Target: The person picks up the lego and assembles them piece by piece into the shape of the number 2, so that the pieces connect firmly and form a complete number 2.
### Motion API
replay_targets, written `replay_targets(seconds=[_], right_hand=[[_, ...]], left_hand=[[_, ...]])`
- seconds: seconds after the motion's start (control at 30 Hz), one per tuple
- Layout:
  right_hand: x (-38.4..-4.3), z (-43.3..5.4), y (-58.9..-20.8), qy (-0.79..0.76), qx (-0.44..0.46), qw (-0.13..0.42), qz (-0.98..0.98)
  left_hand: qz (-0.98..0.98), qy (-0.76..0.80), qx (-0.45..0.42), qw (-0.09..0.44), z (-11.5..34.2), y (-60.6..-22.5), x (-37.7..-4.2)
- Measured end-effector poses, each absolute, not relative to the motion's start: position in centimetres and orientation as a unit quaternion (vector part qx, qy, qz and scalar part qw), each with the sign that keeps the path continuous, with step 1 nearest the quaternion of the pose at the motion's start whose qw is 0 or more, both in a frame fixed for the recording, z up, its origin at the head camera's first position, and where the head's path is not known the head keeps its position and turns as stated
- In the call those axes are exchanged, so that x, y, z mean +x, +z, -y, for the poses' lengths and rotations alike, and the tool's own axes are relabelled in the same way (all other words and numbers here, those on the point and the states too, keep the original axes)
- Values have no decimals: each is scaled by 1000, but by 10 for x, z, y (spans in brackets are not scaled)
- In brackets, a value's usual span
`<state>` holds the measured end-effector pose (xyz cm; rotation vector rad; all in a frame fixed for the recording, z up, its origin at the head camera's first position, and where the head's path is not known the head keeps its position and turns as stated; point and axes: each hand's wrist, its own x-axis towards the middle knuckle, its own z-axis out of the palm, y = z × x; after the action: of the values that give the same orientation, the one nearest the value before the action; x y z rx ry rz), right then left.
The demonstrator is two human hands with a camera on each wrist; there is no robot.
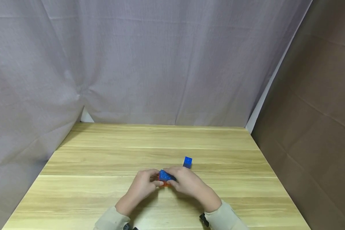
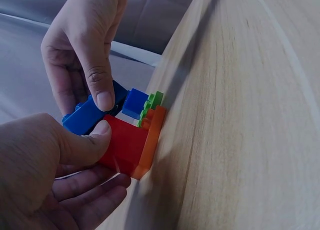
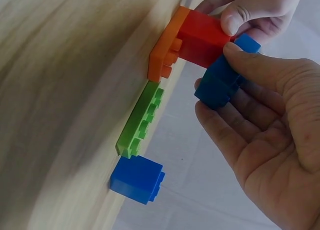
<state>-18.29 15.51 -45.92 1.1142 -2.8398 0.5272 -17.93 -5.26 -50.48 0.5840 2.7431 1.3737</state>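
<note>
Near the front of the table, my left hand [image 1: 143,183] pinches a red building block [image 2: 122,145] between thumb and fingers. The red block stands on an orange studded block [image 3: 161,55], which rests on the wood. My right hand [image 1: 187,182] grips a long blue building block [image 1: 165,176] at the top of the red one, set at an angle across it. In the right wrist view, the right thumb lies along the blue block's side, with fingers behind it. Parts of the red block are hidden by the left hand.
Just past the orange block lies a flat green studded block [image 3: 140,117]. A second blue block [image 3: 136,177] stands beyond it, behind my right hand in the head view. Grey curtain [image 1: 161,64] hangs along the back of the wooden table [image 1: 103,156]; brown cloth [image 1: 310,105] hangs at right.
</note>
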Motion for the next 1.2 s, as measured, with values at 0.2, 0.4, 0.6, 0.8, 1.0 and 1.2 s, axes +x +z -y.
replay_targets(seconds=[0.2, 0.4, 0.6, 0.8, 1.0, 1.2], right_hand=[[-183, -152, -455, 162, 361, 19, 918], [-183, -149, -450, 138, 364, 16, 921], [-183, -147, -447, 130, 366, 8, 922], [-183, -146, -443, 126, 362, -2, 924], [-183, -148, -443, 126, 363, 1, 923], [-184, -147, -443, 125, 373, 4, 919]], left_hand=[[-874, 447, 189, 9, 54, -507, -180], [-875, 447, 184, 13, 54, -507, -180], [-878, 444, 177, 16, 53, -506, -178], [-881, 440, 174, 18, 52, -505, -178], [-880, 441, 178, 19, 50, -507, -180], [-878, 446, 172, 21, 51, -506, -179]])
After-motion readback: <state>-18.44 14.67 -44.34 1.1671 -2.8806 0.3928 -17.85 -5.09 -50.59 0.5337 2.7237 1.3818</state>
